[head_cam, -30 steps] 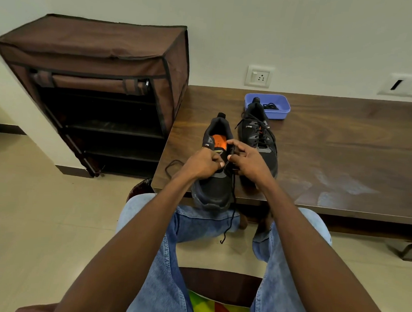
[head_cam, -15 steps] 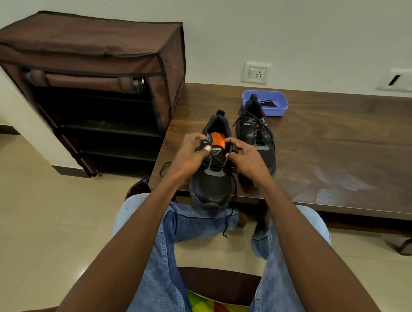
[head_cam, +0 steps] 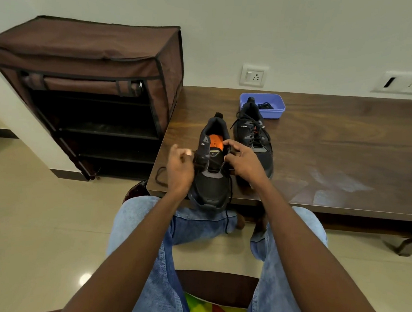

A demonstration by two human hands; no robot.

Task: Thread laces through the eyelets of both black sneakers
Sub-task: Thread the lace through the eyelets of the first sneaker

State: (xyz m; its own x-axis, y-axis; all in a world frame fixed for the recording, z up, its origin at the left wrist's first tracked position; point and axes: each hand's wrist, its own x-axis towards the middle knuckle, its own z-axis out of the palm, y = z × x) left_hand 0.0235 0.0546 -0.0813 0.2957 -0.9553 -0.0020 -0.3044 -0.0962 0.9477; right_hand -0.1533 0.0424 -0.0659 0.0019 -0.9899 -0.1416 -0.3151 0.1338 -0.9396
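Two black sneakers stand on the dark wooden table [head_cam: 333, 149]. The near sneaker [head_cam: 209, 185], with an orange insole, sits at the table's front edge, toe towards me. My left hand [head_cam: 179, 168] is at its left side, fingers pinched on the black lace [head_cam: 201, 159] that runs across the lower eyelets. My right hand [head_cam: 244, 161] grips the sneaker's right eyelet edge. One lace end hangs off the table's edge over my knees; another loops on the table to the left. The far sneaker [head_cam: 255, 137] is laced.
A blue plastic tray [head_cam: 275, 112] holding a black lace stands behind the far sneaker near the wall. A brown fabric shoe rack [head_cam: 88, 95] stands left of the table. Wall sockets [head_cam: 253, 75] are above the table. I sit on a chair, knees against the table.
My left hand has moved from the middle of the sneaker out to its left side, drawing the lace leftwards. My right hand stays on the right eyelet edge.
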